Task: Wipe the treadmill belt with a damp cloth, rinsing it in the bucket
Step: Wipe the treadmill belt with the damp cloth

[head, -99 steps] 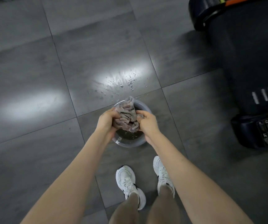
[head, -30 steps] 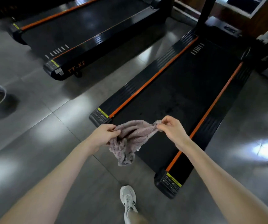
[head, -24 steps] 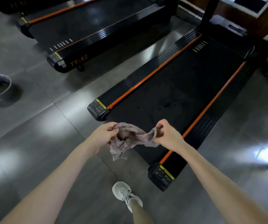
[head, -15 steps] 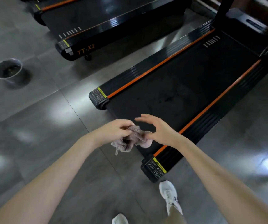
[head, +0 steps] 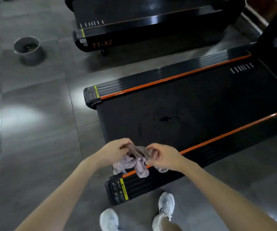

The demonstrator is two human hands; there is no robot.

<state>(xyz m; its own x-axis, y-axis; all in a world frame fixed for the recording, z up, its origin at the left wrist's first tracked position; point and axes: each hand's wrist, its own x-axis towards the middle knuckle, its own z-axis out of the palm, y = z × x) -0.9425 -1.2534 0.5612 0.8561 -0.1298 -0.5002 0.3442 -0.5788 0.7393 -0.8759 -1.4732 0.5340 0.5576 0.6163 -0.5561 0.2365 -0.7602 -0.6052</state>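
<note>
**Bucket** point(head: 27, 47): it stands on the floor point(head: 34, 130) at far left, well apart from the work. We judge it was parked off the walking line, so each rinse means a trip across the stretch of tile between.

**Left grip** point(head: 116, 150): clenched on the cloth point(head: 141, 170), fingers curled over its upper edge.

**Cloth**: it hangs bunched between both grips, held in the air over the near end of the belt point(head: 201, 105) and its near orange strip point(head: 234, 131). We cannot tell whether its lowest fold touches the rail.

**Right grip** point(head: 166, 157): grasping the cloth's other side, pinched between thumb and fingers. We judge the two-handed hold is meant to spread or refold the cloth into a pad before a stroke.

**Belt**: it runs far and right from the grips. Dark marks point(head: 164, 118) lie near its middle, beyond the cloth, and look like the likely target.

**Edges and room**: orange strips bound both long sides of the belt. The near end drops to the floor just beside the shoes point(head: 166, 205). A post point(head: 271, 27) rises at far right. A second treadmill point(head: 151, 35) lies farther off, with a strip of floor between.
</note>
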